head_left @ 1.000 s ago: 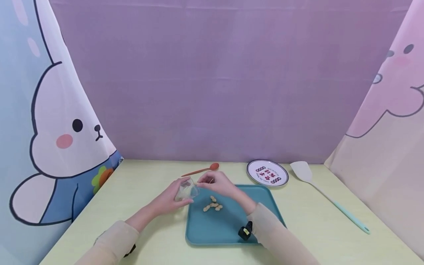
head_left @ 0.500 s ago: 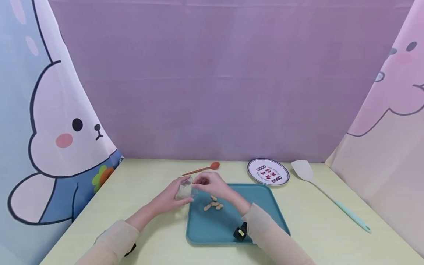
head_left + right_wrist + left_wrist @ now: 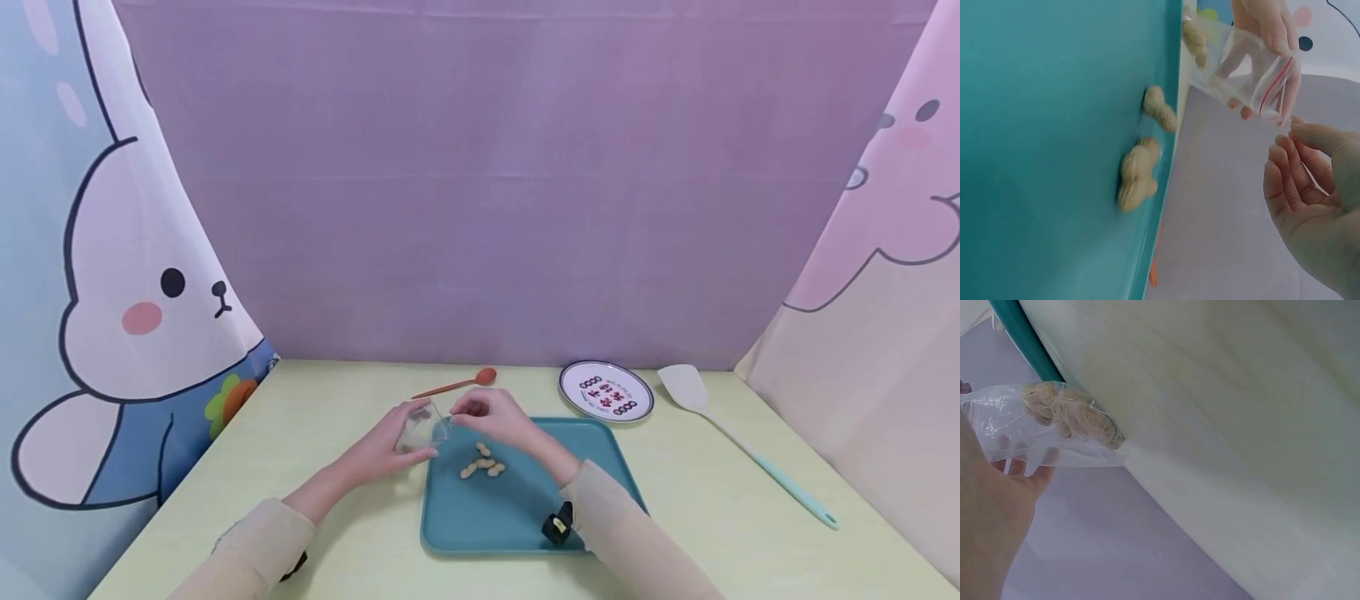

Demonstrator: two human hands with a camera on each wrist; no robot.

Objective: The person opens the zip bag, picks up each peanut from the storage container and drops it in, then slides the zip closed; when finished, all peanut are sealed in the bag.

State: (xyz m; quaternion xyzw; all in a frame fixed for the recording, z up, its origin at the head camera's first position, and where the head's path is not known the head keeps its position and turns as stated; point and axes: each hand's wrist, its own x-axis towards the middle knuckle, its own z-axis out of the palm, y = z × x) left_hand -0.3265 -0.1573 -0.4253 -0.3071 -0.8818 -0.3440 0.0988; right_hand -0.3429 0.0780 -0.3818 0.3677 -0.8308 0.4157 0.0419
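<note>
My left hand (image 3: pixel 397 443) holds a clear plastic zip bag (image 3: pixel 420 430) just left of the teal tray (image 3: pixel 525 523). In the left wrist view several peanuts (image 3: pixel 1075 412) lie inside the bag, toward its bottom. The right wrist view shows the bag's mouth with its red zip line (image 3: pixel 1275 82). Just beside that mouth is my right hand (image 3: pixel 1313 181), fingers loosely bent and thumb near the fingertips, with nothing visible between them. It hovers over the tray's far left part. Several unshelled peanuts (image 3: pixel 483 463) lie together on the tray.
An orange-red spoon (image 3: pixel 485 377) lies behind the hands. Beyond the tray's back right corner is a round white plate (image 3: pixel 606 392) with red print. A white-headed spatula (image 3: pixel 683 388) lies at the right. Purple cloth (image 3: pixel 480 208) closes off the back of the table.
My right fingers held something small and pale at the bag a second ago, then reached into its mouth. Now they have drawn back slightly to the right. The left hand stays in place.
</note>
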